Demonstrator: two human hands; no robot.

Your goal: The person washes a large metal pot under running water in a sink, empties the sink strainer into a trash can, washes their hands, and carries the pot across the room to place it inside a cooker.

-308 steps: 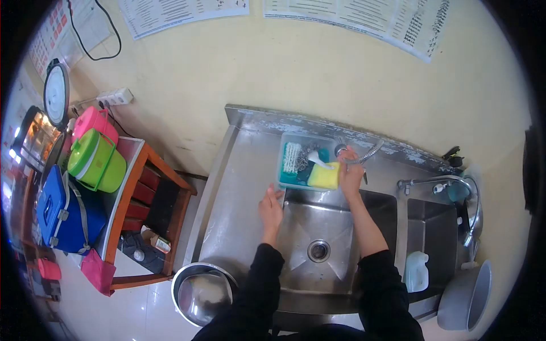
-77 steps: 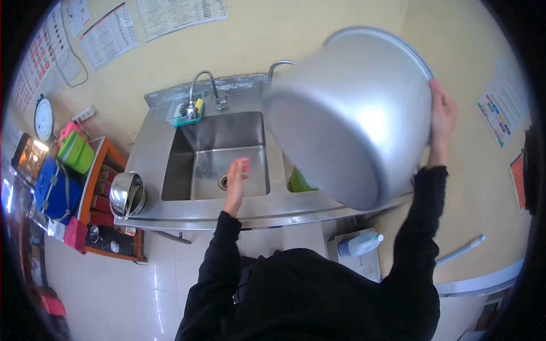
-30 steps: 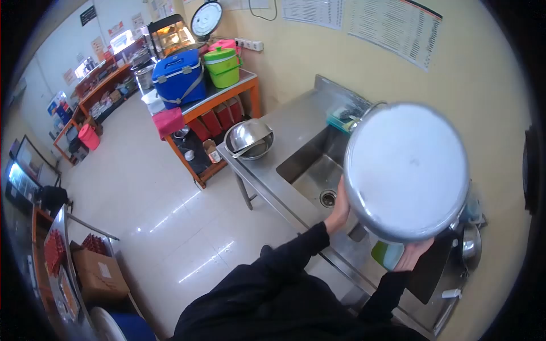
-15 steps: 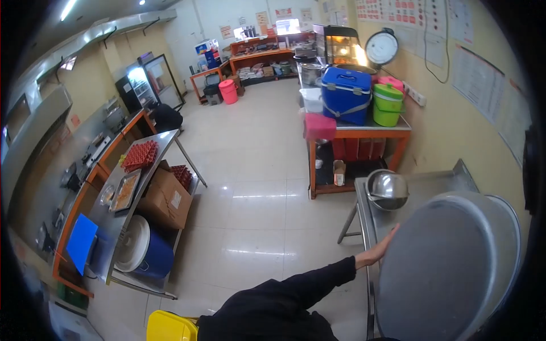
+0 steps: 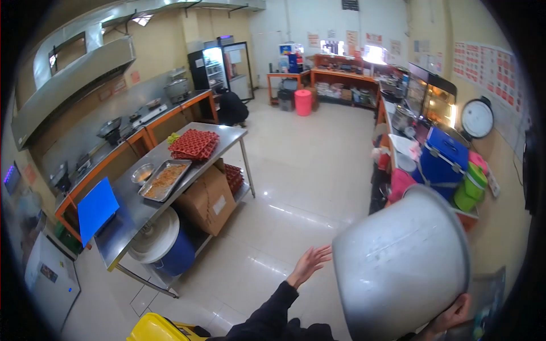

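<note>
A large dull-silver metal pot point(image 5: 398, 261) fills the lower right, tilted on its side and held up in front of me. My right hand point(image 5: 456, 314) grips it at the lower right, by the flared rim. My left hand point(image 5: 310, 265) is to the left of the pot, fingers stretched out and palm up. Its fingertips come close to the pot's left edge; whether they touch cannot be made out. The inside of the pot faces away from me and is hidden.
On the left, a steel table point(image 5: 132, 213) bears red egg trays point(image 5: 195, 143) and a baking tray point(image 5: 165, 181). A lidded blue barrel point(image 5: 177, 250) stands beneath. A yellow bin point(image 5: 162, 328) is near my feet. A blue cooler point(image 5: 443, 159) stands right; a person point(image 5: 231, 107) crouches far off.
The pot has been lifted and turned, from its base facing me to its side wall facing me. My left hand has come off it and opened. My view has swung left.
</note>
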